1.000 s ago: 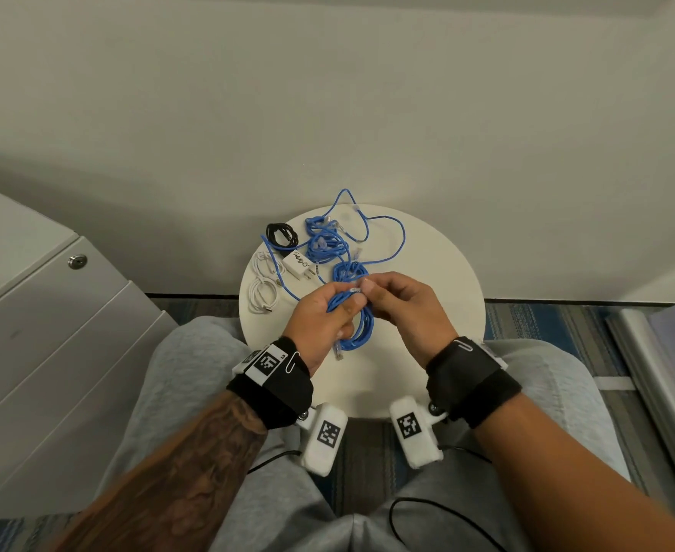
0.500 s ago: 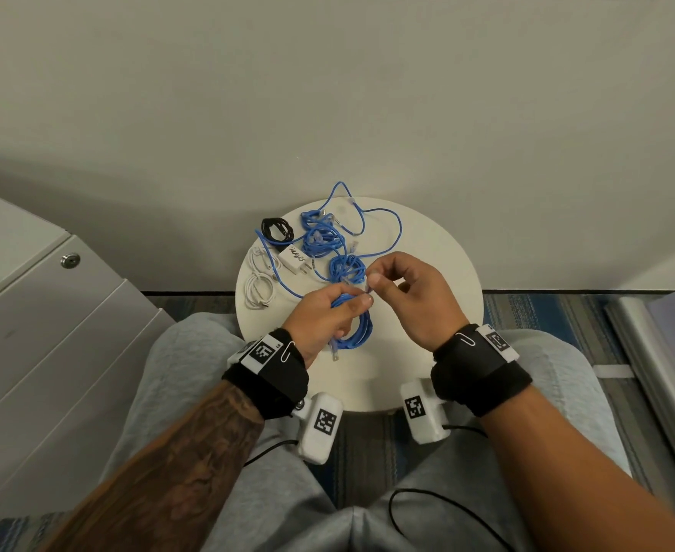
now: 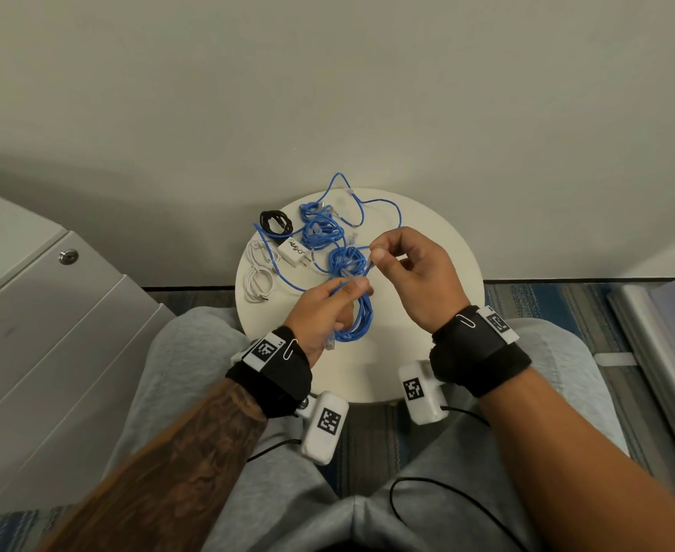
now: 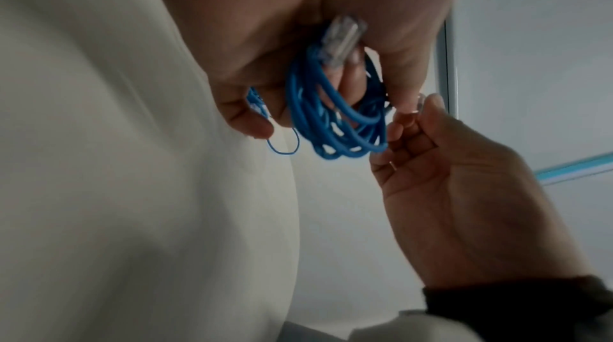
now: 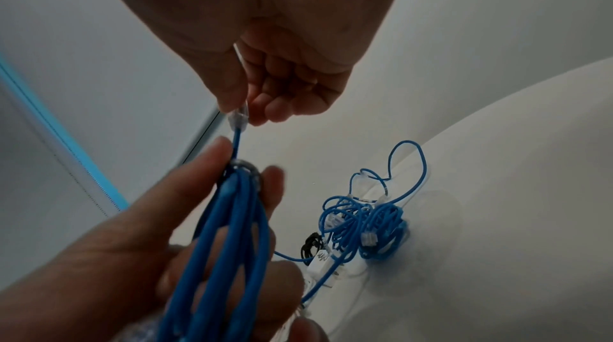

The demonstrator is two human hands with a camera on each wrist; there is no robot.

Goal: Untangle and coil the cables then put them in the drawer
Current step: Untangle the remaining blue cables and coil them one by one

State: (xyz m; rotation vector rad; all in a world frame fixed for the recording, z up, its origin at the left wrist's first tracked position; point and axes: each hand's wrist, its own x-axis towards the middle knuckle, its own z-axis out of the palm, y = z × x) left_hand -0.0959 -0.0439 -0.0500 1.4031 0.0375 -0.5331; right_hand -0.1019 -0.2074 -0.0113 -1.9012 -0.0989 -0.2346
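My left hand (image 3: pixel 338 298) grips a coiled blue network cable (image 3: pixel 357 320) above the round white table (image 3: pixel 439 241); its loops (image 4: pixel 335 117) hang from my curled fingers, and a clear plug (image 4: pixel 343 36) lies against my palm. My right hand (image 3: pixel 377 253) pinches the clear plug (image 5: pixel 238 118) at the coil's free end, just above the left hand (image 5: pixel 186 229). A tangle of more blue cables (image 3: pixel 328 233) lies at the table's back. A small black cable coil (image 3: pixel 274 221), a white charger (image 3: pixel 293 251) and a white cable (image 3: pixel 260 274) lie at the table's left. The drawers of the grey cabinet (image 3: pixel 41 312) are closed.
The grey cabinet with a round lock (image 3: pixel 68 256) stands at my left. My knees in grey trousers (image 3: pixel 192 352) sit against the table's near edge. A pale wall (image 3: pixel 328 93) rises behind the table. A grey frame (image 3: pixel 662 352) stands at the right on striped carpet.
My right hand has risen and drawn away from the left, pulling the plug end of the blue cable up out of the coil. The left hand has kept its grip on the coil.
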